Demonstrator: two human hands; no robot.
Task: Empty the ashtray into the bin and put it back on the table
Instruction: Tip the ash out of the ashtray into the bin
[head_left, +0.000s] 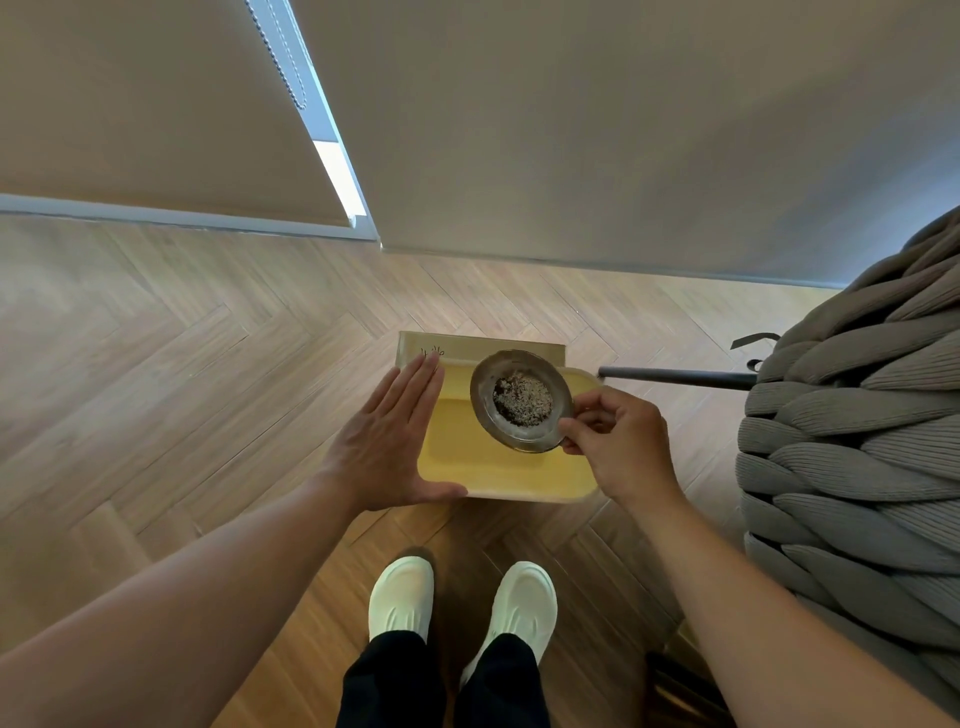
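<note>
Person stands on a herringbone wood-plank floor (182, 332), looking straight down at a yellow rectangular open-top bin (498, 467) that sits on the floor just ahead of their two white slip-on shoes (460, 597).

Right hand (621, 441) holds a round, shallow, smoky-glass ashtray (521, 399) over the bin, above its far right part. Thumb and fingertips are pinched narrow on the ashtray's near-right rim; the rest of the hand is curled loosely behind. The ashtray is tilted, its open face turned up toward the camera and a bit left. A pile of grey-brown ash and dark bits (522, 400) sits in the middle of the dish; none can be seen on the bin's yellow inside.

Left hand (387, 447) is flat and wide open, fingers straight and together, thumb spread out along the bin's near-left corner. The palm lies against or just beside the bin's left wall; contact cannot be told for sure. It holds nothing.

Beyond the bin, touching its far edge, is a pale beige flat panel with small black scribbles (434, 351). To the right of the bin is a grey chunky-knit seat or pouf (852, 441), with a dark metal bar (675, 375) poking out from it toward the bin's far-right corner. Beige roller blinds (597, 114) hang behind the bin, down to floor level.
</note>
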